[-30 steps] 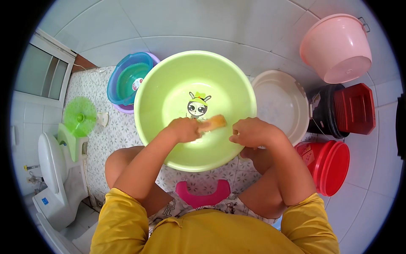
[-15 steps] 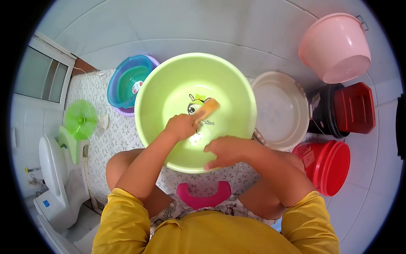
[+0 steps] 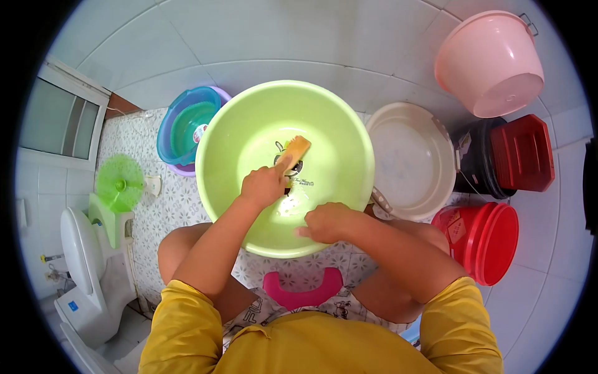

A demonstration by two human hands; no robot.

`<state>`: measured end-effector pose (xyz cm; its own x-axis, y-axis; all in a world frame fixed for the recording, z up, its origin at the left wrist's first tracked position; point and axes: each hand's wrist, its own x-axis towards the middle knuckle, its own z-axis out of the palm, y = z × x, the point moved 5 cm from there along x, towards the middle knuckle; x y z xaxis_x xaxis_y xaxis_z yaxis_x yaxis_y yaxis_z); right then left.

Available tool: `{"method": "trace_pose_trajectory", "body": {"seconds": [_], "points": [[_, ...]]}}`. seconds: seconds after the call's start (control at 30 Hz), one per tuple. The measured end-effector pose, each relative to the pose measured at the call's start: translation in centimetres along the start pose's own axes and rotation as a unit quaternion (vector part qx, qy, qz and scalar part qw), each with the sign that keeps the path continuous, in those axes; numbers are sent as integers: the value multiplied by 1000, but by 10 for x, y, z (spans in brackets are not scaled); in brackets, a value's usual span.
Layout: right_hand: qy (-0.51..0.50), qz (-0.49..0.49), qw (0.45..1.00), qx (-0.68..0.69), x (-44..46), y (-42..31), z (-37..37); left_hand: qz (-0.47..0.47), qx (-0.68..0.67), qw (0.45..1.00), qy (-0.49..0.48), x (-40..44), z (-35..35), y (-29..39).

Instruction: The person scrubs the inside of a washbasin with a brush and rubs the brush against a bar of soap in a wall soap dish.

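A large light-green basin (image 3: 218, 156) with a cartoon print on its bottom stands in front of me. My left hand (image 3: 265, 186) is closed around an orange-yellow scrub brush (image 3: 298, 151), one finger stretched along its back. The brush lies over the print inside the basin. My right hand (image 3: 328, 222) is curled above the near right part of the basin, with the wrist crossing over the rim. Its thumb points left. The fingers are folded under, so whether they hold anything is hidden.
Left of the basin are nested blue and purple basins (image 3: 177, 134), a green fan (image 3: 120, 184) and a toilet (image 3: 81, 249). A beige basin (image 3: 411, 159) stands right, beside a black bucket (image 3: 479, 165), red buckets (image 3: 476, 240) and a hanging pink bucket (image 3: 492, 65).
My left hand has shifted the brush slightly left and up over the print. The right hand's spread fingers have curled in. The whole view has shifted a little.
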<state>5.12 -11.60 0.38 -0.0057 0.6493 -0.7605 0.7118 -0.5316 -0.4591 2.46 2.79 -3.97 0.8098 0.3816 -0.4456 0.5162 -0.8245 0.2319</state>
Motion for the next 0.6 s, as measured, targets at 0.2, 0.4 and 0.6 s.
{"method": "trace_pose_trajectory", "body": {"seconds": [0.2, 0.4, 0.6], "points": [[-83, -137, 987, -10, 3, -21, 29, 127, -11, 980, -154, -22, 20, 38], [-108, -70, 991, -33, 10, -16, 32, 48, 25, 995, -90, -10, 9, 23], [-135, -57, 989, -31, 9, -19, 30, -15, 20, 999, -31, 3, -1, 0]]}}
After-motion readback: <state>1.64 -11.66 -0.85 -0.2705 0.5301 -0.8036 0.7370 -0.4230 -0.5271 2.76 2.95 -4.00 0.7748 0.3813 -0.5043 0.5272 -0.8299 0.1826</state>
